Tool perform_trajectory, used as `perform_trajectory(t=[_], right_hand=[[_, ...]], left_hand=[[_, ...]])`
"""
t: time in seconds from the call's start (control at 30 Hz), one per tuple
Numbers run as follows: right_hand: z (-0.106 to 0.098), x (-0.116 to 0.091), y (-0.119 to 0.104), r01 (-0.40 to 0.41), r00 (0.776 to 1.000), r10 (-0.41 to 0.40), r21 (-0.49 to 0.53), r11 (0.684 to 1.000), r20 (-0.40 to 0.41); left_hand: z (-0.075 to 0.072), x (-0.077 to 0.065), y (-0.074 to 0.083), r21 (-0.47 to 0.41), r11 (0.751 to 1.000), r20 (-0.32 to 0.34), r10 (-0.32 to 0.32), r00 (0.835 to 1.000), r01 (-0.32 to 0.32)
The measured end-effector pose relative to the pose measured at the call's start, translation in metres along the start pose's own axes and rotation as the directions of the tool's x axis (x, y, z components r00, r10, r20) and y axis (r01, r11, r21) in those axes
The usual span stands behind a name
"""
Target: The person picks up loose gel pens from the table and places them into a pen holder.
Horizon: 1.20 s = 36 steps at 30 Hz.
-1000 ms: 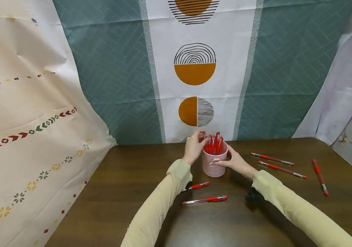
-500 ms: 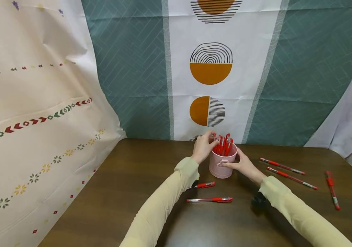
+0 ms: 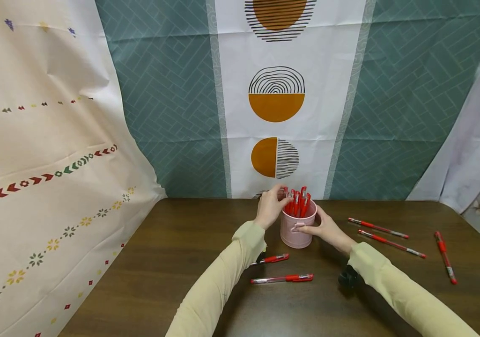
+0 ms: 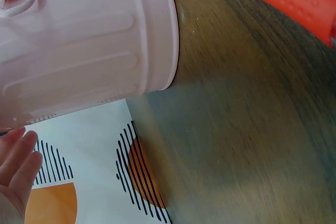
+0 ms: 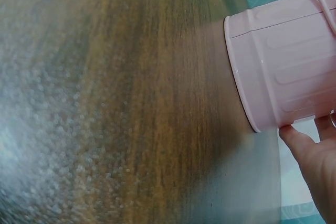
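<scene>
In the head view, a pink bucket-shaped cup (image 3: 296, 236) stands upright near the table's back edge, with several red pens (image 3: 299, 203) leaning inside it. My left hand (image 3: 269, 206) is at the cup's left rim, thumb and fingers pinching the capped top of a red pen. Its fingertips (image 4: 23, 163) show past the cup in the left wrist view. My right hand (image 3: 328, 231) grips the cup from the right, thumb at the small front handle (image 3: 297, 227). Fingers (image 5: 302, 145) lie along the cup's side in the right wrist view.
Two red pens lie before the cup: one near pen (image 3: 282, 279) and one (image 3: 276, 258) partly hidden by the left sleeve. Three more, including the outermost pen (image 3: 446, 257), lie to the right. Patterned cloth (image 3: 172, 93) hangs behind the brown table (image 3: 180, 252).
The head view has swung right to left and back a little, shifting the whole scene. Both hands keep their places at the cup, with the left still pinching the pen.
</scene>
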State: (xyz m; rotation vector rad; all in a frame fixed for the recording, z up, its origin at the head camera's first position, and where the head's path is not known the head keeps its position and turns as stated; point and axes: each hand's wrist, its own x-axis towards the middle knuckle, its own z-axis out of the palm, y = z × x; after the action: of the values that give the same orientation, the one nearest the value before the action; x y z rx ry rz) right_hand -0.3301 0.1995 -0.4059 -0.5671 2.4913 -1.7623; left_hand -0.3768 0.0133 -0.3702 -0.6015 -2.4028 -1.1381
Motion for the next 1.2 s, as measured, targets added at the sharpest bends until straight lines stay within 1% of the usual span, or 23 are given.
perform_trajectory(t=[0.13,0.2,0.43,0.53,0.67,0.8,0.97,1.07,1.2], right_hand=[[-0.003,0.006,0.011,0.017,1.000,-0.017,-0.027,0.999,-0.023],[-0.004,0.007,0.012,0.026,0.999,-0.027,-0.034,0.999,-0.024],[-0.004,0.006,0.012,0.011,1.000,-0.011,-0.019,1.000,-0.015],[-0.004,0.006,0.008,0.001,1.000,-0.001,-0.009,1.000,-0.013],[-0.002,0.002,-0.008,0.001,1.000,-0.001,0.013,1.000,0.005],[-0.002,-0.001,-0.017,0.001,1.000,-0.002,0.035,0.999,0.015],[-0.005,0.005,0.001,0.007,1.000,-0.007,-0.018,1.000,-0.009],[-0.005,0.007,0.010,0.014,1.000,-0.014,-0.037,0.999,-0.013],[-0.003,0.004,0.014,0.001,1.000,-0.002,-0.029,1.000,-0.008]], left_hand=[[0.000,0.003,0.001,0.000,1.000,-0.008,0.020,1.000,-0.020],[0.000,0.004,0.001,0.003,1.000,-0.012,0.024,1.000,-0.024],[0.000,0.003,0.002,0.008,1.000,-0.013,0.016,1.000,-0.016],[-0.001,0.004,0.003,0.006,1.000,-0.006,0.012,1.000,-0.011],[-0.006,0.006,0.004,-0.018,1.000,-0.008,-0.003,1.000,0.003],[-0.014,0.008,0.005,-0.067,0.998,-0.017,0.002,1.000,-0.003],[-0.023,0.008,0.001,-0.112,0.994,-0.007,0.011,1.000,-0.012],[-0.027,0.006,-0.002,-0.108,0.994,0.001,0.004,1.000,-0.004],[-0.032,-0.001,-0.005,-0.093,0.996,0.022,0.005,1.000,-0.003]])
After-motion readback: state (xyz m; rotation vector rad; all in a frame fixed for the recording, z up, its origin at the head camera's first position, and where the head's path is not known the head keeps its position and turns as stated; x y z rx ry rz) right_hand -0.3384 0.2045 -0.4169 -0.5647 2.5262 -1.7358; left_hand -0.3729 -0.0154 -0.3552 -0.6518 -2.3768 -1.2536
